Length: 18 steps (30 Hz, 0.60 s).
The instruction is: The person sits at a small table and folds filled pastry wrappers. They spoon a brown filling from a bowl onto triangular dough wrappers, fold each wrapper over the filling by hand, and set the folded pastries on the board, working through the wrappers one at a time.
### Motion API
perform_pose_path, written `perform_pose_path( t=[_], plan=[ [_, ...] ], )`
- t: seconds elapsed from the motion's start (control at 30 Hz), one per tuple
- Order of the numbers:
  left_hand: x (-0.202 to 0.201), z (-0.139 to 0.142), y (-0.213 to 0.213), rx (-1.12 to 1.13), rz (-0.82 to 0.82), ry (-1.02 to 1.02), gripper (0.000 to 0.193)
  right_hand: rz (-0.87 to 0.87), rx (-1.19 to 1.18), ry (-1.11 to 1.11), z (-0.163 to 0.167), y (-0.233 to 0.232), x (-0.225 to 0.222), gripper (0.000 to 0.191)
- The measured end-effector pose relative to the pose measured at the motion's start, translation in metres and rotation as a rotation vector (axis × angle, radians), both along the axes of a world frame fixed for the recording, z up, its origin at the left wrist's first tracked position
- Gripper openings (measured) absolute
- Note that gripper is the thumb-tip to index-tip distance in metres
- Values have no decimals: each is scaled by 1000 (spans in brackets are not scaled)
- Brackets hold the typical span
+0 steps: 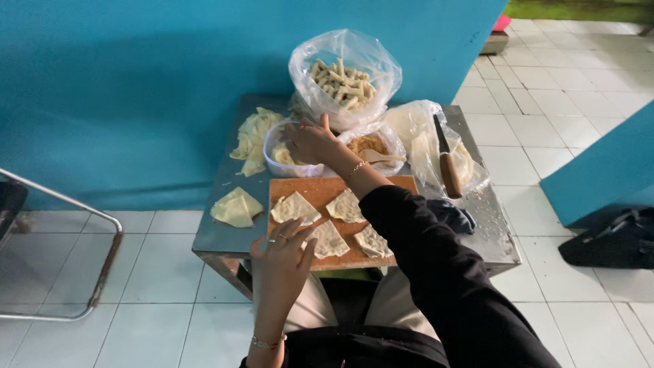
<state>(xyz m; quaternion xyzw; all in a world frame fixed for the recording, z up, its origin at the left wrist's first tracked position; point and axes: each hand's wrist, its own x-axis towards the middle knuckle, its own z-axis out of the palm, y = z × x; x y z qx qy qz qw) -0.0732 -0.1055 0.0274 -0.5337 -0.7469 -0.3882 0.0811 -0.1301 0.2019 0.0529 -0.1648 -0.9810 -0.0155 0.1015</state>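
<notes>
Four wrappers on a board at counter front; tub behind board, bag behind tub, knife right, stack left.

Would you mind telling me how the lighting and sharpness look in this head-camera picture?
Head view: dim, cool light with a blue cast; soft glare on the plastic bag and metal table; the left hand is slightly blurred, the right hand fairly sharp; the black sleeve loses detail in shadow.
</notes>
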Motion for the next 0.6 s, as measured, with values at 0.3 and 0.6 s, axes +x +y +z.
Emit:
perform_pose_path(
  t=[0.3, 0.6],
  plan=[
    [-12, -6, -7, 62, 44, -32, 24, -58, 14, -215, -26, 9, -37, 56],
    [-16, -7, -9, 44, 71, -34, 23, -94, -96, -126, -19, 14, -26, 70]
  ],
)
